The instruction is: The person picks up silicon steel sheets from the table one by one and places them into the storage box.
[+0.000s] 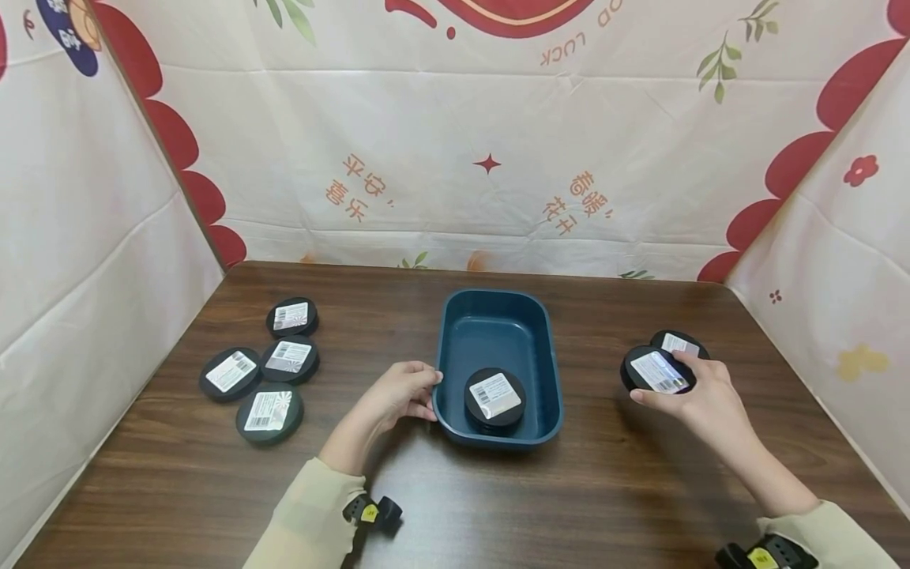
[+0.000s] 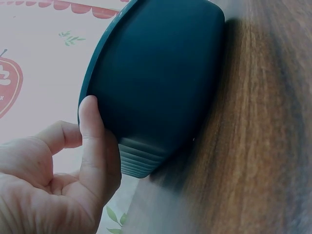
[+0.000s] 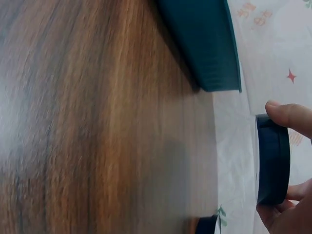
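A dark blue rectangular tub [image 1: 498, 303] stands mid-table. My left hand [image 1: 401, 393] holds its left rim; the left wrist view shows fingers [image 2: 91, 131] against the tub's outer wall. Inside the tub, near its front end, lies a black round tin [image 1: 495, 397] with a white barcode label; its side looks thick enough for a stack, but I cannot tell. At the right, my right hand [image 1: 707, 395] grips another black round tin [image 1: 657, 370] by its edges, raised off the table in the right wrist view. A further labelled tin [image 1: 678, 343] lies behind it, partly hidden.
On the left of the brown wooden table [image 1: 455, 521] several labelled round tins lie close together, among them a front one [image 1: 268, 414] and a back one [image 1: 292, 316]. A printed white cloth [image 1: 426, 118] hangs behind the table and along both sides.
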A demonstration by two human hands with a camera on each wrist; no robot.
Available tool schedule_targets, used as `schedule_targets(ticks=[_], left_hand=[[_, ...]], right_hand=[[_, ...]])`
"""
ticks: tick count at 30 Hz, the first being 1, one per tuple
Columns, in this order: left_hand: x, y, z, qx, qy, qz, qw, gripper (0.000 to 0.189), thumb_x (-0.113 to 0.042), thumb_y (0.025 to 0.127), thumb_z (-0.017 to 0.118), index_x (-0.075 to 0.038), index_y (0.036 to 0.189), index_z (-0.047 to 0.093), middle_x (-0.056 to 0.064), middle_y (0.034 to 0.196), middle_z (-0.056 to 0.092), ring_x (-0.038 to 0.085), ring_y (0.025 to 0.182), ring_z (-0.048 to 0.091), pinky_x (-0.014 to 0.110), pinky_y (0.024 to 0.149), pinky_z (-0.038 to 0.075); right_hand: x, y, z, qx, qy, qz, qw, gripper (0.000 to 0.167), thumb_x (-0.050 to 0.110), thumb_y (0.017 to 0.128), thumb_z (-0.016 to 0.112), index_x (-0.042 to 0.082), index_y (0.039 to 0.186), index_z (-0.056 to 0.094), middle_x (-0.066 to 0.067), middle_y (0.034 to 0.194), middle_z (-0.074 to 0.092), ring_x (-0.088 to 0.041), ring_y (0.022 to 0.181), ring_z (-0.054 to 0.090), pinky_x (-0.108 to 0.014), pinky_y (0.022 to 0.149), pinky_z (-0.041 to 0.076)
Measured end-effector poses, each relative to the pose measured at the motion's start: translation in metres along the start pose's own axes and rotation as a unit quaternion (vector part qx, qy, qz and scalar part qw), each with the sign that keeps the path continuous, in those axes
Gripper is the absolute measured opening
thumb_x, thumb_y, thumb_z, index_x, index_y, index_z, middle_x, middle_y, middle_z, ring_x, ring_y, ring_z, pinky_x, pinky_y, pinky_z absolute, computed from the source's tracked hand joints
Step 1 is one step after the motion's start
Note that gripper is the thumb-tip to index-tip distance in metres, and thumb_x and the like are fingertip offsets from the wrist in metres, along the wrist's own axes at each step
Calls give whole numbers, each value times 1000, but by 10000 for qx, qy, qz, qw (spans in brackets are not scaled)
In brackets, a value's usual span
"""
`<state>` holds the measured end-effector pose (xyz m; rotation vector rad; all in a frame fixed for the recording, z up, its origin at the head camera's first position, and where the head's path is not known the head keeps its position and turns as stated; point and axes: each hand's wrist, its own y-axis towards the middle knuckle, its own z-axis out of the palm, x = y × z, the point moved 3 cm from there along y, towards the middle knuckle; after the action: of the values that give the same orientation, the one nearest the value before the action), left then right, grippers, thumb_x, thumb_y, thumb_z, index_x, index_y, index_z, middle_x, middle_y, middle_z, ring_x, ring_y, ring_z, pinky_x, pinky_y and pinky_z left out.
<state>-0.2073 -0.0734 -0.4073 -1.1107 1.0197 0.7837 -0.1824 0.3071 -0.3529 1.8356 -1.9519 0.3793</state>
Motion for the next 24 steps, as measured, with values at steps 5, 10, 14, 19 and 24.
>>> schedule_targets(ticks=[5,10,14,19,24], left_hand=[[0,0,-1,-15,18,32,10000,22,-8,88,51,10,101,50,6,63,52,12,52,53,23,49,52],[0,0,-1,-36,17,44,10000,22,-8,88,51,10,101,50,6,63,52,12,51,53,23,49,52],[1,1,-1,-2,-27,68,10000,23,-7,88,51,11,102,49,6,63,52,12,51,53,23,48,52],[0,0,-1,23,-36,53,10000,23,-7,88,51,10,102,49,6,63,52,11,51,53,22,48,52],[0,-1,0,68,-51,73,9999,24,-7,88,51,11,103,48,5,63,51,11,51,53,23,48,52]], right_hand=[[12,-2,0,223,13,11,9997,95,49,69,77,-6,135,36,-38,127,28,-50,103,40,-60,78,39],[23,-3,0,218,-66,-148,9996,94,50,69,76,-6,135,39,-38,126,29,-51,105,40,-62,80,38],[30,-4,0,297,-100,-217,9993,94,51,69,76,-5,134,38,-39,127,27,-53,106,38,-64,82,38],[39,-6,1,337,-100,-257,9991,95,52,69,76,-4,135,38,-39,128,26,-53,106,38,-64,82,38],[48,-7,4,290,33,-360,9989,95,50,67,78,-3,134,39,-37,128,28,-50,105,40,-62,82,38]])
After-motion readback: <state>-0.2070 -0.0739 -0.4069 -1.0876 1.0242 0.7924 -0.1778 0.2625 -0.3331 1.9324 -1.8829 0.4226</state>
